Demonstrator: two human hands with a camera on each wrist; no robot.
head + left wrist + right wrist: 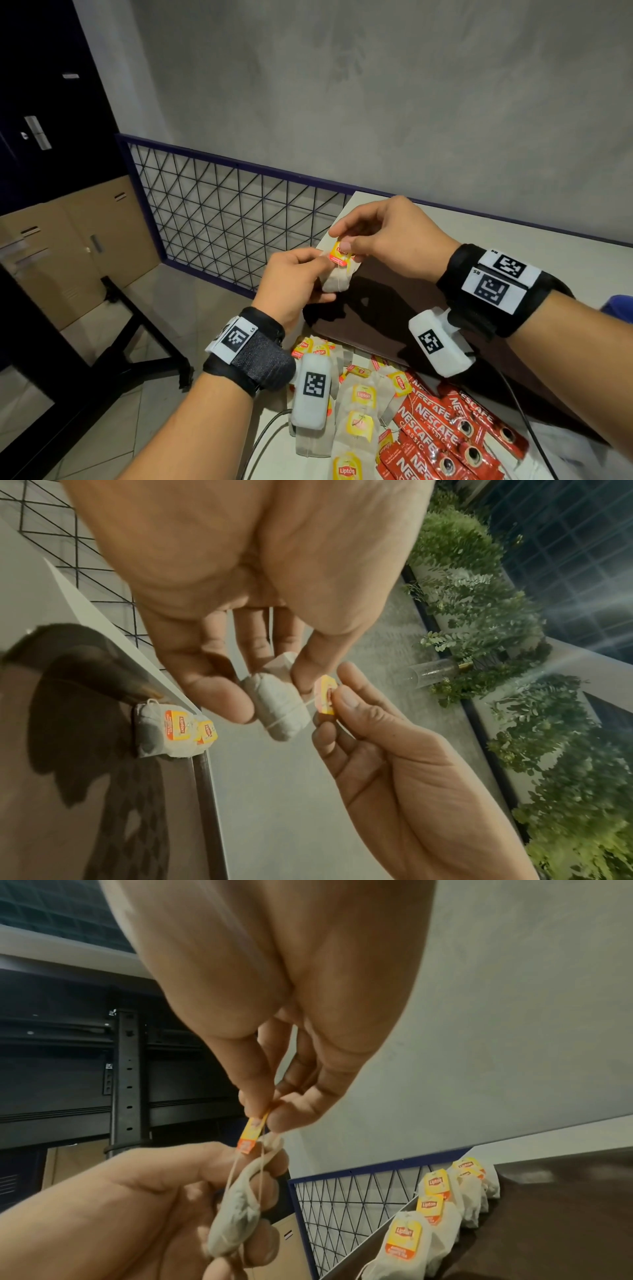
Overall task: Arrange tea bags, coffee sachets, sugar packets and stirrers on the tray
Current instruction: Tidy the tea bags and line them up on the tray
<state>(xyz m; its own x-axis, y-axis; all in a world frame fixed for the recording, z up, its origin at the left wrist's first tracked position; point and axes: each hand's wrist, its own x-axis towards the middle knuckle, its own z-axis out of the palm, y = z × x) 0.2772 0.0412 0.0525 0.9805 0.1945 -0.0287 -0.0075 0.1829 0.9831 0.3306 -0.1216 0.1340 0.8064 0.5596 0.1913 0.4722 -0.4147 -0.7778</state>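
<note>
Pinching the Lipton tea bag (337,279) in my left hand (291,284), above the brown tray (394,308). My right hand (383,233) pinches its yellow tag (340,254).

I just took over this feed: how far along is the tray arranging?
Early stage. Done: a row of tea bags stands along the dark tray's edge. In hand: the left hand grips another tea bag while the right hand pinches its tag, string wound around the bag. Left: loose tea bags and Nescafe sachets lie on the table. No sugar or stirrers are in view.
</note>
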